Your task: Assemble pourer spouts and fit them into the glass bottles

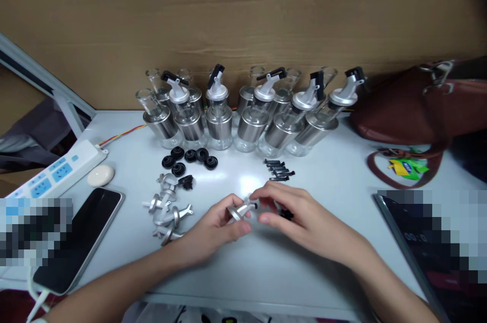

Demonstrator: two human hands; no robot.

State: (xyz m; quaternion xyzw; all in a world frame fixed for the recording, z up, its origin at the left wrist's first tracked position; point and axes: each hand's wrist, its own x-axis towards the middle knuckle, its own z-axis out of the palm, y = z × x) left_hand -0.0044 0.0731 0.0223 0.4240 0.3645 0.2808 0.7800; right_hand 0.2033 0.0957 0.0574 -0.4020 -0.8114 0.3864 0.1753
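Observation:
My left hand [216, 226] is closed around a silver metal pourer cap [239, 210] held just above the white table [266, 262]. My right hand [292, 214] pinches at the cap's spout end, with a small black part [287, 215] under its fingers. Left of my hands lie several loose silver pourer caps [167, 209]. Behind them sit several black rubber rings [190, 156]. A small heap of black lever pieces [279, 170] lies behind my right hand. A row of glass and steel bottles [243, 115] stands at the back, some with pourers fitted.
A black phone [78, 237] lies at the left with a white power strip [57, 171] and a pale oval object [101, 175] behind it. A brown leather bag [418, 105] sits at the right back. A dark tablet [429, 242] lies at the right front.

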